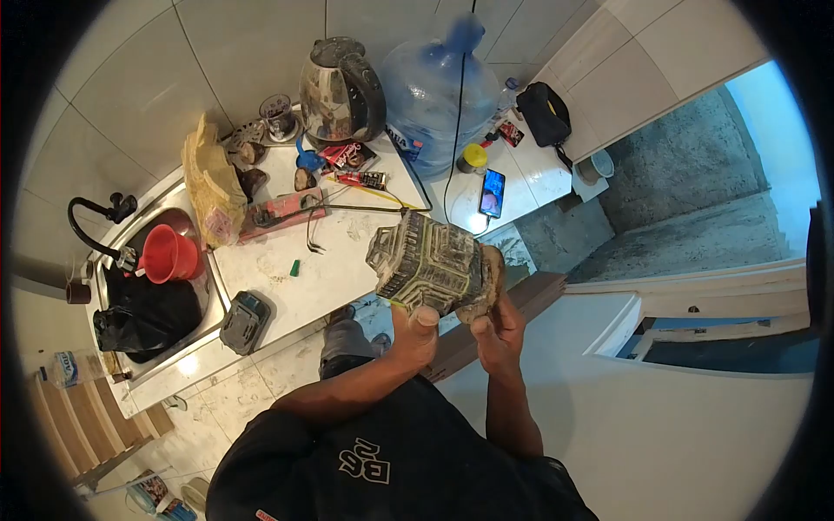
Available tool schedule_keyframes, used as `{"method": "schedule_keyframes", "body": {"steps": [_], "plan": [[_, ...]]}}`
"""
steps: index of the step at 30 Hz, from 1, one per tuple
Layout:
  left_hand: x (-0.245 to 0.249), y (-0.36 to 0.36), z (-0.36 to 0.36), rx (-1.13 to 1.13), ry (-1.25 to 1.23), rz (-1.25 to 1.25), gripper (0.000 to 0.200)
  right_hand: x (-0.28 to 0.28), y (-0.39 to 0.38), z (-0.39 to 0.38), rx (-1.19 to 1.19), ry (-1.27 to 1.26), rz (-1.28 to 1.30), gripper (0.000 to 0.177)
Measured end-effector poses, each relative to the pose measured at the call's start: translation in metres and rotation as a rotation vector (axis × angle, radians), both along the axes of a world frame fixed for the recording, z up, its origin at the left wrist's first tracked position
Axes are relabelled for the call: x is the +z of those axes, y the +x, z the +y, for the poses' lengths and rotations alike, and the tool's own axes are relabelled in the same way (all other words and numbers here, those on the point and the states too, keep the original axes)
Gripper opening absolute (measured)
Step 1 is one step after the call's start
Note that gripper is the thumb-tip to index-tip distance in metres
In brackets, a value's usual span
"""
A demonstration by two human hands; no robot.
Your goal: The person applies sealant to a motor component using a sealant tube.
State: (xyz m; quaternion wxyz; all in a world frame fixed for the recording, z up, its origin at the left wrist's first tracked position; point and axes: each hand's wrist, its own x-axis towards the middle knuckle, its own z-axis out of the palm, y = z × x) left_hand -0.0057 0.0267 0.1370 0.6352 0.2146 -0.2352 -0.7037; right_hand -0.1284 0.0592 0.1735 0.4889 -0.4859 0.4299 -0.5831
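I hold a dirty, boxy device [426, 265] with yellow-green edges and a ribbed casing in front of my chest. My left hand [415, 328] grips its lower edge, thumb pressed on the front. My right hand [497, 323] clasps its right side from below. Both hands are closed on the device, which hangs in the air past the edge of the white counter [339, 269].
On the counter stand a kettle [340, 89], a big blue water bottle [439, 91], a phone [492, 192], a black battery pack [244, 320] and small clutter. A sink [156, 286] at left holds a red bowl [169, 253] and a black bag. A black pouch [546, 113] hangs at right.
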Motion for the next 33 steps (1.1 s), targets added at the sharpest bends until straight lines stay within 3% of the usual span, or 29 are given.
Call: {"method": "schedule_keyframes", "body": {"steps": [4, 11, 13, 19, 21, 24, 27, 31, 33], "plan": [[-0.004, 0.004, -0.010, -0.043, -0.024, -0.012, 0.110, -0.003, 0.011, -0.006, -0.043, -0.005, -0.014, 0.091], [-0.007, 0.018, -0.015, -0.151, 0.224, 0.015, 0.103, -0.024, 0.030, -0.012, -0.227, 0.012, 0.072, 0.082], [-0.013, 0.024, -0.016, -0.260, 0.260, 0.110, 0.105, -0.026, 0.033, -0.009, -0.299, 0.044, 0.273, 0.085], [-0.016, 0.025, -0.013, -0.304, 0.384, 0.253, 0.108, -0.038, 0.043, -0.010, -0.492, -0.011, 0.441, 0.082], [-0.012, 0.023, -0.015, -0.302, 0.407, 0.375, 0.100, -0.034, 0.043, -0.013, -0.546, -0.139, 0.641, 0.086], [-0.025, 0.025, -0.015, -0.329, 0.397, 0.537, 0.098, -0.023, 0.045, -0.011, -0.555, -0.052, 0.772, 0.089], [-0.037, 0.022, -0.013, -0.351, 0.394, 0.599, 0.085, -0.030, 0.042, -0.012, -0.569, -0.088, 0.786, 0.089], [-0.044, 0.018, -0.010, -0.348, 0.463, 0.652, 0.084, -0.033, 0.040, -0.011, -0.568, -0.084, 0.765, 0.090], [-0.043, 0.013, -0.008, -0.435, 0.361, 0.744, 0.092, -0.032, 0.039, -0.009, -0.540, -0.093, 0.746, 0.090]]}}
